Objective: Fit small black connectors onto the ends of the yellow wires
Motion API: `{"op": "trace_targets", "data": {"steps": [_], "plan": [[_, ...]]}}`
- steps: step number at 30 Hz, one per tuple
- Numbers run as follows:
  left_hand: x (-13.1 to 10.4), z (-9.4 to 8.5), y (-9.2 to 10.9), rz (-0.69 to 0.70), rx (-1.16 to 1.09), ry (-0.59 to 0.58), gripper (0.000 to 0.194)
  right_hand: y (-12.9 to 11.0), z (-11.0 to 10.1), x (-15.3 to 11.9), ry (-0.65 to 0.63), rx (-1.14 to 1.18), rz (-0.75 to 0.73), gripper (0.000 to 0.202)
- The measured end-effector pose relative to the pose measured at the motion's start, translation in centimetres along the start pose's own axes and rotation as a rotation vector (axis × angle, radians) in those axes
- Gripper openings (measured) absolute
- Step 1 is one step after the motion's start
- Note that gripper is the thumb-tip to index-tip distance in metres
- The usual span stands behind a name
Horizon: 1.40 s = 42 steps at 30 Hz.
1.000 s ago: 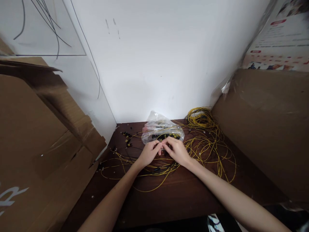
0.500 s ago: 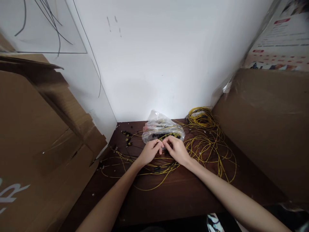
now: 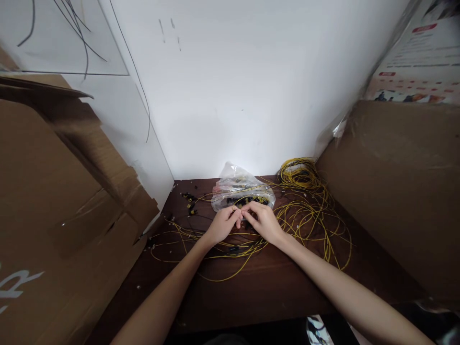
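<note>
My left hand (image 3: 224, 223) and my right hand (image 3: 261, 220) meet at the fingertips, each in a pinch, just in front of a clear plastic bag (image 3: 233, 178). What sits between the fingers is too small to make out. Small black and yellow parts (image 3: 251, 200) lie in the bag's mouth. Thin yellow cables (image 3: 244, 251) run under both wrists and loop toward me on the dark wooden tabletop (image 3: 273, 292). More loops of yellow cable (image 3: 319, 225) spread to the right of my right hand.
A coiled yellow cable bundle (image 3: 300, 171) lies at the back right. Several black and yellow connectors (image 3: 190, 203) lie left of the bag, among white scraps. Cardboard boxes flank the table at left (image 3: 72, 191) and right (image 3: 388, 182). A white wall (image 3: 244, 86) stands behind.
Both hands stay pinched together in nearly the same place, with only slight finger movement. The whole view has shifted very slightly.
</note>
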<state>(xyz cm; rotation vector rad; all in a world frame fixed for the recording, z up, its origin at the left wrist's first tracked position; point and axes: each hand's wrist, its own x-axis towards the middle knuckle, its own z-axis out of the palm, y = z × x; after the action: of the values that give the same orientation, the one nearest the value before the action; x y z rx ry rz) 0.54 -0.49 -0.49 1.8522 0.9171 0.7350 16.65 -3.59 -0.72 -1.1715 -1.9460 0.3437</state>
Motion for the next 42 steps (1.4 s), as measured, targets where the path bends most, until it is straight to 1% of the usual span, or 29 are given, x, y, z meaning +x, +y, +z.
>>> {"op": "trace_targets", "data": {"steps": [8, 13, 18, 23, 30, 37, 42], "plan": [[0.18, 0.13, -0.43, 0.003, -0.038, -0.005, 0.026, 0.14, -0.38, 0.21, 0.004, -0.069, 0.038, 0.012], [0.22, 0.2, -0.54, 0.003, -0.044, 0.004, 0.027, 0.04, -0.13, 0.15, 0.039, -0.064, 0.038, 0.011], [0.15, 0.17, -0.42, 0.013, -0.034, 0.008, 0.03, -0.14, -0.12, 0.06, 0.004, -0.033, -0.003, 0.011], [0.13, 0.1, -0.37, 0.009, -0.021, 0.004, 0.031, -0.02, -0.15, 0.09, 0.001, -0.042, 0.016, 0.012], [0.14, 0.17, -0.32, 0.005, -0.017, 0.001, 0.028, -0.04, -0.19, 0.12, 0.03, -0.076, 0.059, 0.013], [0.07, 0.11, -0.18, -0.002, -0.017, -0.005, 0.027, -0.16, -0.01, 0.05, -0.01, -0.06, 0.081, 0.012], [0.05, 0.09, -0.29, 0.002, -0.02, -0.009, 0.028, -0.05, 0.14, 0.0, -0.012, -0.051, 0.074, 0.012]]}}
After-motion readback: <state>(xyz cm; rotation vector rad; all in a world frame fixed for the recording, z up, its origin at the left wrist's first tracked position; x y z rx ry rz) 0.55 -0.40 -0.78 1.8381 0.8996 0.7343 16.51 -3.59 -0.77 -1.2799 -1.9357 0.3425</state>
